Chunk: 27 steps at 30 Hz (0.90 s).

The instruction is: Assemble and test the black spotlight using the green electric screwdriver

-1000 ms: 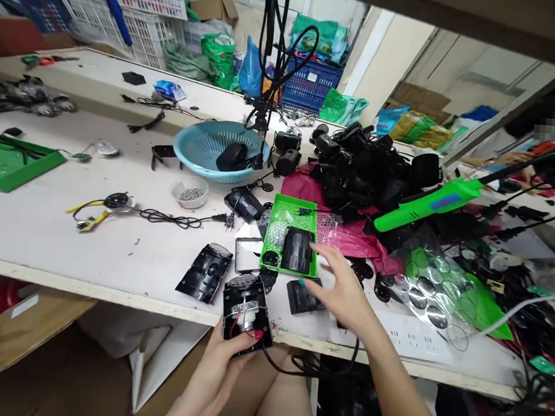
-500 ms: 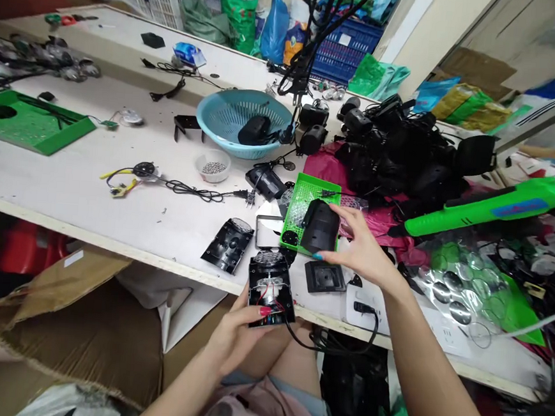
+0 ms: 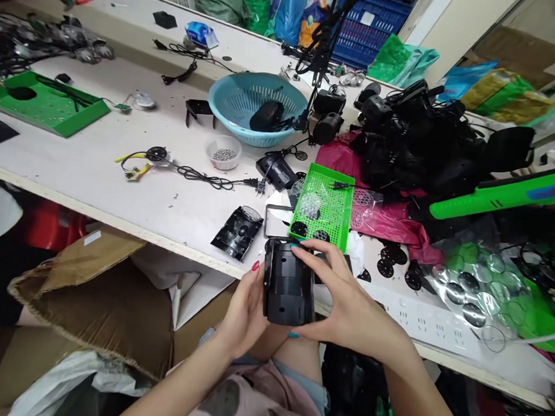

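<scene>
A black plastic housing shell (image 3: 289, 284) is between my two hands at the table's front edge, its curved outer face up. My left hand (image 3: 245, 311) cups it from the left and below; the wired half it held earlier is hidden beneath. With fingertips at the top and thumb at the bottom, my right hand (image 3: 349, 300) grips the shell. Another open black half-shell (image 3: 240, 232) lies to the left, inner side up. Behind my hands are a thin black frame (image 3: 276, 221) and a bright green perforated tray (image 3: 329, 199) holding small round discs.
A blue colander (image 3: 227, 111) and a small bowl of screws (image 3: 224, 154) stand behind. Black housings (image 3: 407, 141) are piled at right, near a green electric screwdriver (image 3: 509, 199). A white power strip (image 3: 434, 326) lies along the front edge. An open cardboard box (image 3: 101, 303) is below, left.
My right hand has brought the black shell from over the green tray down and left onto the wired half in my left hand, covering it. The view has shifted slightly.
</scene>
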{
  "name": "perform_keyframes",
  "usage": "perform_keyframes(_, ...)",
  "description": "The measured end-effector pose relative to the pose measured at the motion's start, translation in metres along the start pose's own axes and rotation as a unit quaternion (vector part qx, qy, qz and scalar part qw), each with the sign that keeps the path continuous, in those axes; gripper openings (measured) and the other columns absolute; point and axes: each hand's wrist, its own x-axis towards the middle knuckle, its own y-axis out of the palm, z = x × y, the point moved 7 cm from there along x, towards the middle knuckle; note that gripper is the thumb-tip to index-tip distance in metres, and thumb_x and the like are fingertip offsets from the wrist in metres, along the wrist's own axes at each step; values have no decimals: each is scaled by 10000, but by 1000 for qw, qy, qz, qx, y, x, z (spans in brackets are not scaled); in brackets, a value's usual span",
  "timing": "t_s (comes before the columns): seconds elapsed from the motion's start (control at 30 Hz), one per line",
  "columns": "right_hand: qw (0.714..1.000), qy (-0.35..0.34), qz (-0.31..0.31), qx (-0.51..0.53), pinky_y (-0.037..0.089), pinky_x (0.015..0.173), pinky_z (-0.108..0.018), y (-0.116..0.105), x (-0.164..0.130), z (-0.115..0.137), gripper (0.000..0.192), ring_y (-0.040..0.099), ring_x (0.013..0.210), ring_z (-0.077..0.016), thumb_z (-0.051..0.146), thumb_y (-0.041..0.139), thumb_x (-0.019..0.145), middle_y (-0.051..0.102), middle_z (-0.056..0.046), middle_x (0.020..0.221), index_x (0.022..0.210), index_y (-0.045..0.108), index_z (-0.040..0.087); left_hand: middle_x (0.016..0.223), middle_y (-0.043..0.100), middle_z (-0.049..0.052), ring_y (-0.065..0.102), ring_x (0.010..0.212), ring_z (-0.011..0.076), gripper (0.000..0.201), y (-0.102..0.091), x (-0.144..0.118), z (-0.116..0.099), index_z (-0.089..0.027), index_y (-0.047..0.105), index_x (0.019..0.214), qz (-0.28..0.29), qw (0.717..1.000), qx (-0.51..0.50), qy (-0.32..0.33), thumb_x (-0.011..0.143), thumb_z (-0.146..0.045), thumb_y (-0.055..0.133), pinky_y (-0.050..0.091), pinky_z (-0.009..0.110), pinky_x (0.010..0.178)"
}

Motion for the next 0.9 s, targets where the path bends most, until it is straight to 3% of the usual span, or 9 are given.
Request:
perform_keyframes(0.2, 1000, -12, 7, -18, 406, 1145, -536, 5, -1, 0, 1009, 330, 1443, -327, 279, 849, 651, 311, -101, 1524, 1506, 318, 357, 1243, 706, 83, 517, 1315, 313, 553, -1, -3, 0, -197, 680, 1228, -6, 1000, 3, 31, 806, -554, 695, 407, 414, 1097)
perform_keyframes(0.4, 999, 2, 26, -20, 391, 1163, -512, 10, -3, -3, 1009, 289, 1464, -307, 256, 841, 661, 281, -89, 1549, 1510, 303, 353, 1224, 714, 49, 493, 1353, 280, 394, -1, -3, 4, -229, 707, 1162, 12, 999, 24, 46, 829, -438, 725, 404, 383, 1119)
perform_keyframes(0.5, 1000, -4, 19, -20, 400, 1152, -530, 12, -2, -2, 995, 304, 1454, -318, 262, 837, 670, 301, -92, 1538, 1509, 310, 361, 1273, 695, 36, 511, 1341, 271, 535, 0, -5, 6, -283, 624, 1308, 16, 997, 50, 50, 802, -377, 771, 429, 372, 1099)
perform_keyframes(0.6, 1000, -9, 14, -20, 405, 1146, -541, 16, -1, 0, 1018, 316, 1443, -323, 246, 845, 656, 312, -95, 1530, 1512, 308, 366, 1276, 694, 53, 565, 1273, 294, 729, -3, -5, 8, -285, 567, 1376, -16, 995, 80, 58, 708, -351, 851, 477, 371, 1037)
perform_keyframes(0.77, 1000, -8, 15, 3, 411, 1133, -559, 23, -4, 1, 1052, 320, 1433, -340, 274, 890, 624, 322, -92, 1530, 1509, 332, 389, 1197, 721, 70, 624, 1171, 294, 725, -6, -5, 8, -248, 603, 1334, -63, 989, 101, 83, 663, -296, 875, 518, 356, 957)
perform_keyframes(0.83, 999, 5, -15, 52, 396, 1143, -554, 24, -4, -2, 1009, 309, 1447, -340, 385, 899, 626, 309, -89, 1543, 1488, 375, 391, 1187, 721, 74, 634, 1146, 288, 693, -4, -7, 7, -236, 625, 1299, -59, 988, 109, 97, 656, -300, 876, 523, 343, 940)
perform_keyframes(0.9, 981, 38, -114, 152, 368, 1162, -544, 19, -4, -13, 906, 313, 1459, -322, 521, 842, 681, 314, -90, 1553, 1462, 409, 372, 1136, 733, 83, 659, 1079, 283, 688, -1, -10, 6, -218, 640, 1261, -47, 985, 128, 106, 630, -325, 892, 539, 337, 895)
